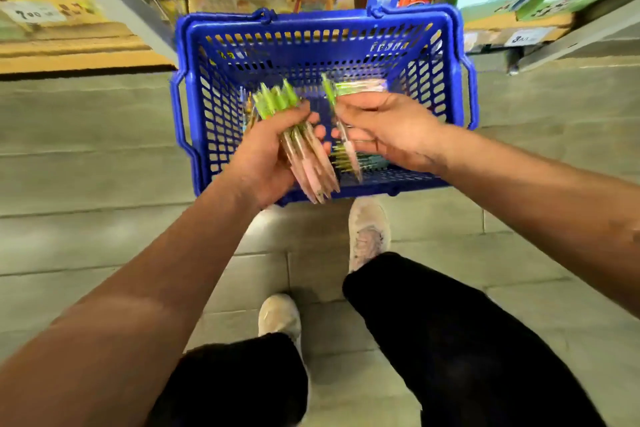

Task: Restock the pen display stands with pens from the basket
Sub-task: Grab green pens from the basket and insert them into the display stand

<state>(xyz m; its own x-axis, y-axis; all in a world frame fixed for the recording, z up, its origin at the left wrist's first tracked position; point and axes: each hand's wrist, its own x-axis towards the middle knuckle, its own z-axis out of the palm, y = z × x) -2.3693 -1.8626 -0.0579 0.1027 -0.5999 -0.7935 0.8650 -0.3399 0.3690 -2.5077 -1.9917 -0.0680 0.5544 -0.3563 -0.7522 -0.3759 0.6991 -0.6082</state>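
Below — pens in both hands

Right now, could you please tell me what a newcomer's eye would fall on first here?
The bright blue perforated plastic basket on the grey tiled floor, top centre, catches the eye first. Above it, the left hand holds a bundle of green-capped, pink-barrelled pens, and the right hand pinches one such pen just beside it.

Pens — seemingly pink-barrelled — over blue basket
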